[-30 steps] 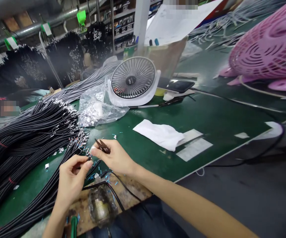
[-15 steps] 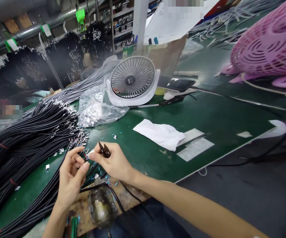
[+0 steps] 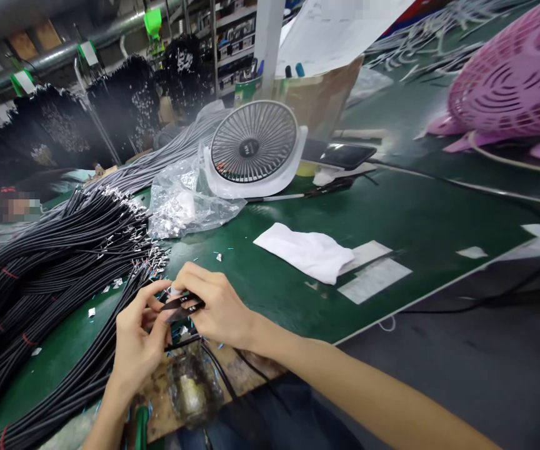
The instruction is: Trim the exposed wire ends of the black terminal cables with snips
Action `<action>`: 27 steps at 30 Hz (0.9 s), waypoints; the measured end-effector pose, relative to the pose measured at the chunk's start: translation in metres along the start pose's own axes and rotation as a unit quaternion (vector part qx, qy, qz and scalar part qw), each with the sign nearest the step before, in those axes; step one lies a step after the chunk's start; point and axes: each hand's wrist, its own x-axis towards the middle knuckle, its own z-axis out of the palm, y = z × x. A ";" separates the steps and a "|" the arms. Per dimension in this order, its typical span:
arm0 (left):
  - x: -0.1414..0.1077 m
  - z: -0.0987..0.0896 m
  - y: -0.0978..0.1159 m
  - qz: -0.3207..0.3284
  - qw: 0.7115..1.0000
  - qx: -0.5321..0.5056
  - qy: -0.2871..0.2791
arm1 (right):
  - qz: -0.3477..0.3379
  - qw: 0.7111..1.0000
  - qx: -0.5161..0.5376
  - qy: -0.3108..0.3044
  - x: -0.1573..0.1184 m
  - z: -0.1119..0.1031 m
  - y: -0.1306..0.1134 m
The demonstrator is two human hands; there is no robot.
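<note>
My right hand is closed around a small dark tool, whose pointed end reaches toward my other hand. Fingers bent and pressed together, my left hand pinches the end of a black cable, mostly hidden by the fingers. Both hands meet at the front of the green table. Just to their left lies a thick bundle of black cables with stripped ends. Below them, a tape-wrapped object rests on a stained wooden board, with small blue wire scraps around.
Behind my hands are a clear plastic bag and a round fan. A white cloth lies right of my hands, a phone beyond it. A pink basket is at the far right. Part of a person shows at the left edge.
My right hand's fingers have curled over and the tool has swung from pointing up to pointing left, across my left fingertips. The view has shifted slightly.
</note>
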 end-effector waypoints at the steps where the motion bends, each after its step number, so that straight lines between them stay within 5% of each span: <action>1: 0.000 -0.001 0.000 0.005 1.000 0.002 -0.003 | 0.017 0.999 0.037 -0.017 0.003 -0.003 -0.001; 5: 0.000 -0.007 0.000 0.013 1.000 -0.015 -0.021 | 0.150 0.941 0.282 -0.115 0.010 -0.007 -0.003; 7: 0.000 -0.009 -0.001 -0.006 0.999 -0.028 -0.027 | 0.177 0.922 0.319 -0.127 0.011 -0.007 -0.002; 12: 0.004 -0.007 -0.005 -0.058 0.996 -0.038 -0.057 | 0.034 0.999 0.041 0.009 0.009 -0.004 -0.003; 21: 0.004 -0.012 -0.004 -0.029 0.994 -0.067 -0.080 | -0.038 0.995 -0.006 0.088 0.006 0.007 -0.007; 25: 0.000 -0.007 -0.005 0.027 1.000 -0.005 -0.004 | -0.020 0.992 -0.035 0.120 0.009 0.003 -0.008; 27: -0.002 -0.005 -0.007 0.055 0.998 0.018 0.039 | 0.026 0.979 -0.053 0.193 0.012 -0.005 -0.006</action>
